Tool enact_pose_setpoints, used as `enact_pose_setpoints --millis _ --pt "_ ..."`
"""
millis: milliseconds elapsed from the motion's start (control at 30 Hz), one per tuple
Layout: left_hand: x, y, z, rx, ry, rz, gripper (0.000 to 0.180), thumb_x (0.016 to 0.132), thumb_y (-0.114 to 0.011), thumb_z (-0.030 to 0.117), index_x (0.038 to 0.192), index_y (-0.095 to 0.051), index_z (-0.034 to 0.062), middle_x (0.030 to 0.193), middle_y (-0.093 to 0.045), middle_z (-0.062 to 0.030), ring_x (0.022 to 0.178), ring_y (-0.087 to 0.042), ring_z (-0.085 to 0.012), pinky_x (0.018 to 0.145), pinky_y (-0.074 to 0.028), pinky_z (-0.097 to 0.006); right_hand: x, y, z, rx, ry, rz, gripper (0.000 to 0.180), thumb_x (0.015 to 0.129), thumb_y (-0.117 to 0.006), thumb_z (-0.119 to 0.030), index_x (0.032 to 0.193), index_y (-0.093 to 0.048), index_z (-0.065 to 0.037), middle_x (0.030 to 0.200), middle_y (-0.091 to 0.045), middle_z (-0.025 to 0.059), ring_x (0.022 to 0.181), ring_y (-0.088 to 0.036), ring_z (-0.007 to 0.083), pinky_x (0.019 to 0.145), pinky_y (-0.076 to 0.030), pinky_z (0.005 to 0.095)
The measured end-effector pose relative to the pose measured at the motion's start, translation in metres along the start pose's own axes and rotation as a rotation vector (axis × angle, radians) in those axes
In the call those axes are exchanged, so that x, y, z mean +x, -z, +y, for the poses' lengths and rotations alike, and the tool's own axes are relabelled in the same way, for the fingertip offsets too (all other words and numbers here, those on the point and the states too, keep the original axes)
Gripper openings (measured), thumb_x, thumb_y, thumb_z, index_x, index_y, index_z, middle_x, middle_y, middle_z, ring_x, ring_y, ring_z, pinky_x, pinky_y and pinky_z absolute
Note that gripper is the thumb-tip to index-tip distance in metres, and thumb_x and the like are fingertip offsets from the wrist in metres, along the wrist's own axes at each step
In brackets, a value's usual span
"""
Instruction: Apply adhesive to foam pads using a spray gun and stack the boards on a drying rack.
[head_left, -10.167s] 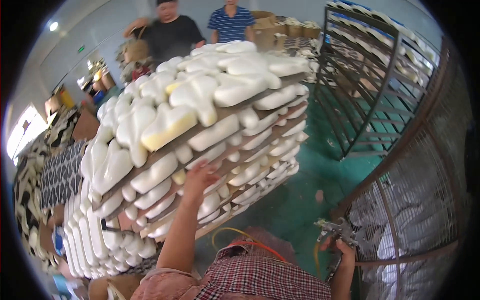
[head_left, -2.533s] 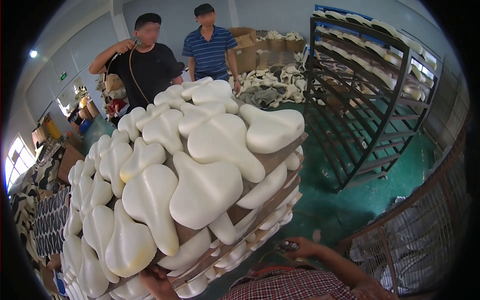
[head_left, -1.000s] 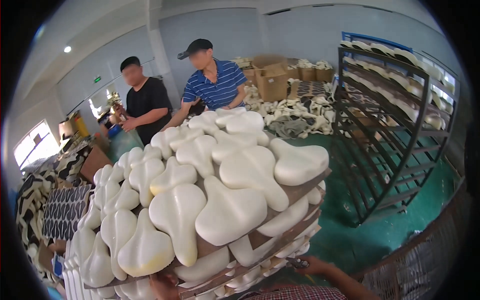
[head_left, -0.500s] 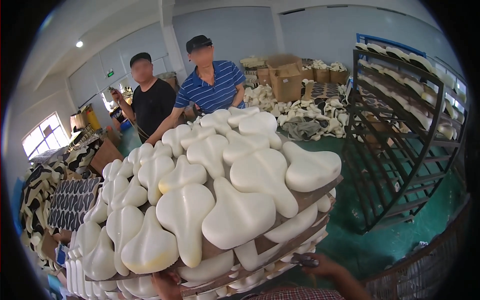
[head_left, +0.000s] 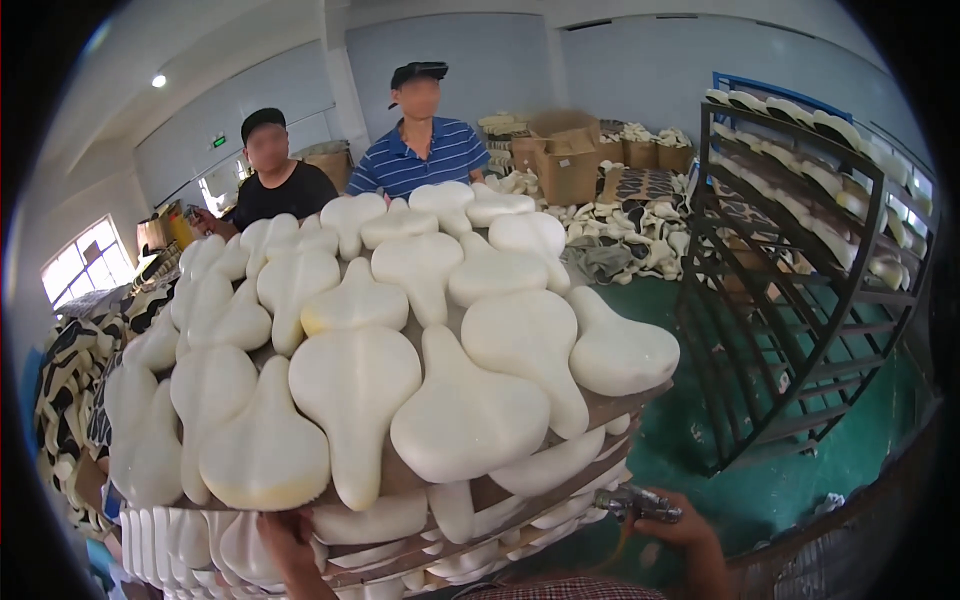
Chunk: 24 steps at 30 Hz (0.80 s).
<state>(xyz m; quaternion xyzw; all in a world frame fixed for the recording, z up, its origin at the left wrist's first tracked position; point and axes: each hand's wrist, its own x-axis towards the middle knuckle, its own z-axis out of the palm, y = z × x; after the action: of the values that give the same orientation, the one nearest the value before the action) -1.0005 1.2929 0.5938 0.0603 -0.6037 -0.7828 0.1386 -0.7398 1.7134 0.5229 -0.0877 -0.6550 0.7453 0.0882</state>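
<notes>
White foam bicycle saddles [head_left: 470, 405] lie close together on a brown board [head_left: 620, 400], some with a yellow patch. My left hand [head_left: 287, 540] grips this board's near edge from below, its fingers partly hidden under the board. To the right of the stack, my right hand [head_left: 680, 522] is closed around a metal spray gun [head_left: 640, 503] with a thin yellowish hose hanging from it. Beneath the top board, more layers of white saddles [head_left: 370, 522] show between boards.
Across the stack stand a person in a blue striped shirt [head_left: 415, 160] and a person in black [head_left: 285, 190]. A dark metal rack [head_left: 850, 290] holding saddles is at the right, over green floor [head_left: 690, 510]. Cardboard boxes [head_left: 565, 170] and heaped saddle pieces [head_left: 640, 235] lie behind.
The top board's near left side has come closer, with my left hand moving left. My right hand and spray gun have risen slightly. The striped-shirt person's arm has drawn back from the saddles.
</notes>
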Motion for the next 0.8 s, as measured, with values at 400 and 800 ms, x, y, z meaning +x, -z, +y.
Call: enact_pose_setpoints --millis 400,800 --pt "-0.074 -0.137 -0.020 -0.062 0.032 -0.208 0.025 0.088 -0.043 0.026 0.083 -0.056 0.0060 0.057 -0.052 -0.0046 0.036 -0.037 -0.0107 0.032 -0.025 -0.022 -0.025 0.148 0.061 0.108 -0.030 0.117 0.040 0.075 -0.068 -0.004 0.112 -0.053 0.003 0.086 -0.062 0.0072 0.076 -0.059 0.0145 0.069 -0.049 0.0282" --pt "-0.217 -0.399 -0.091 -0.192 0.270 -0.451 0.029 0.092 -0.041 0.028 0.103 -0.052 0.0035 0.083 -0.064 -0.0155 0.047 -0.045 -0.0110 0.042 -0.034 -0.021 -0.098 0.250 0.052 0.099 -0.034 0.359 0.044 0.074 -0.069 -0.011 0.114 -0.052 -0.001 0.086 -0.060 0.0035 0.074 -0.057 0.0114 0.068 -0.048 0.0274"
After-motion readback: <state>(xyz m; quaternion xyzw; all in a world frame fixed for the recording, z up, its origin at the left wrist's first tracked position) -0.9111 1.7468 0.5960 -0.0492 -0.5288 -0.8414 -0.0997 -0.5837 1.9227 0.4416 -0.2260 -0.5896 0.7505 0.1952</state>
